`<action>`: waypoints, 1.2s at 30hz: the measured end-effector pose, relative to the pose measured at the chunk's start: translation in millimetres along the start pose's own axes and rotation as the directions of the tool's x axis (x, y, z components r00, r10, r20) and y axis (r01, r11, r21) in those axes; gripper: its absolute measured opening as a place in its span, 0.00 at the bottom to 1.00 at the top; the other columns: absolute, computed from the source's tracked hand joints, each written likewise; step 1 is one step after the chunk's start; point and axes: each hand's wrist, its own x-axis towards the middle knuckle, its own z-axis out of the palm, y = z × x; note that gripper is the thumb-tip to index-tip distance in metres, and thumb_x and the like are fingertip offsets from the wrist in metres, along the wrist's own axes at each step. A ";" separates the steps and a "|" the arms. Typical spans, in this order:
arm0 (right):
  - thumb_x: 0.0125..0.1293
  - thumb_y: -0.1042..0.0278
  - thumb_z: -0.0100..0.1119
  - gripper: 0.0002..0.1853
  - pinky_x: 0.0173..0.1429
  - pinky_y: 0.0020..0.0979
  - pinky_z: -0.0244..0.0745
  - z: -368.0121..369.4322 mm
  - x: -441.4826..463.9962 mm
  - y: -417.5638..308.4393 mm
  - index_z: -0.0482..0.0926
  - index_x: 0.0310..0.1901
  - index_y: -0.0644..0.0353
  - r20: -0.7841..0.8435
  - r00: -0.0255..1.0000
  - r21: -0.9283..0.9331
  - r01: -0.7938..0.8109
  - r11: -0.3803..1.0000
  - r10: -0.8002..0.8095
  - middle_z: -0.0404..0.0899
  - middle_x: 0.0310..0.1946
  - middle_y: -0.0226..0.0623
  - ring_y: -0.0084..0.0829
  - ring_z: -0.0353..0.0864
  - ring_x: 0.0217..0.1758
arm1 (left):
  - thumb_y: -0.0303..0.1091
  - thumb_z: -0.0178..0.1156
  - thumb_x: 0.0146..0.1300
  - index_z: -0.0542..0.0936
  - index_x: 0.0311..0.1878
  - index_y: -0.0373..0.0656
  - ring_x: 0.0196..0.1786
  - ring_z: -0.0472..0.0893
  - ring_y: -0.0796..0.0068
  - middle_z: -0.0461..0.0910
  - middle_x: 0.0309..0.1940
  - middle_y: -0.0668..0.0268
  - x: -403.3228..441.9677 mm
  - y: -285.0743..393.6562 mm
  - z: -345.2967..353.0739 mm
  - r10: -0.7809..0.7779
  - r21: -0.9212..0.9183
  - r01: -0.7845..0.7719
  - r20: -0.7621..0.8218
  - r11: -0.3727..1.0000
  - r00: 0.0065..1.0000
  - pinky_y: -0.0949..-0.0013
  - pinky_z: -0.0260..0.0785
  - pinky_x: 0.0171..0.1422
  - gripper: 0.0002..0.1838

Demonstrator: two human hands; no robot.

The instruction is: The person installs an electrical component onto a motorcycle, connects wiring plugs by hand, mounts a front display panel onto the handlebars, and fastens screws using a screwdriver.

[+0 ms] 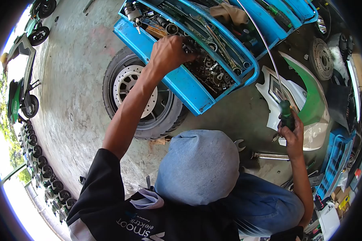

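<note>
My left hand (167, 52) reaches down into the front tray of a blue metal toolbox (197, 96). Its fingers are curled over small dark metal parts (215, 74), and the tips are hidden; I cannot make out what they hold. On the right, my right hand (292, 130) is closed around the dark green handle of a long screwdriver (285, 112). Its thin shaft points up and leans left across the toolbox. Several spanners (219, 44) lie in the tray behind, and a socket (171, 29) sits near my left knuckles.
A wheel with a brake disc (120, 86) lies under the toolbox's left side. White and green body panels (309, 100) rest near my right hand. A spanner (240, 145) and a metal tube (269, 156) lie by my knee (201, 168). Scooters (22, 86) stand far left.
</note>
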 end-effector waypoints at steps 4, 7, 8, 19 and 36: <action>0.56 0.71 0.61 0.33 0.38 0.26 0.73 0.6 -4.0 -0.9 0.67 0.65 0.74 -0.037 0.999 -0.003 0.008 1.000 -0.008 0.75 0.39 0.36 0.23 0.73 0.33 | 0.46 0.74 0.52 0.88 0.45 0.45 0.35 0.85 0.51 0.86 0.31 0.54 2.2 -10.7 10.0 0.005 0.000 -0.005 -0.143 1.000 0.990 0.54 0.77 0.42 0.20; 0.57 0.72 0.61 0.35 0.38 0.26 0.73 -7.8 -3.3 6.5 0.65 0.66 0.74 0.006 1.000 -0.015 0.001 1.000 -0.001 0.75 0.41 0.37 0.23 0.73 0.34 | 0.43 0.73 0.53 0.88 0.44 0.46 0.35 0.85 0.51 0.86 0.32 0.54 -6.2 -1.3 11.6 -0.006 -0.035 -0.004 -0.273 0.999 0.962 0.54 0.77 0.42 0.18; 0.57 0.72 0.61 0.35 0.38 0.26 0.73 -8.9 -3.2 6.5 0.65 0.66 0.74 0.004 1.000 -0.016 -0.001 1.000 0.001 0.75 0.41 0.37 0.23 0.73 0.34 | 0.42 0.72 0.54 0.88 0.43 0.46 0.35 0.86 0.54 0.86 0.32 0.56 -9.0 1.2 8.4 0.041 -0.086 -0.058 -0.187 0.995 0.982 0.57 0.77 0.42 0.15; 0.60 0.71 0.63 0.39 0.40 0.29 0.75 -14.9 -2.9 16.9 0.59 0.72 0.71 0.060 0.998 0.003 -0.016 1.000 0.016 0.75 0.46 0.41 0.25 0.74 0.36 | 0.38 0.72 0.55 0.89 0.40 0.47 0.35 0.86 0.56 0.86 0.29 0.59 1.6 -6.3 17.9 0.180 -0.046 -0.181 -0.021 0.982 0.983 0.59 0.78 0.43 0.11; 0.57 0.70 0.62 0.34 0.38 0.26 0.73 -5.6 0.8 7.4 0.65 0.65 0.74 0.014 1.000 -0.009 -0.026 1.000 0.026 0.75 0.40 0.38 0.23 0.73 0.34 | 0.40 0.56 0.72 0.85 0.51 0.42 0.33 0.83 0.53 0.82 0.28 0.49 1.9 -17.9 -22.2 0.011 -0.306 -0.072 -0.196 0.949 0.981 0.58 0.73 0.42 0.15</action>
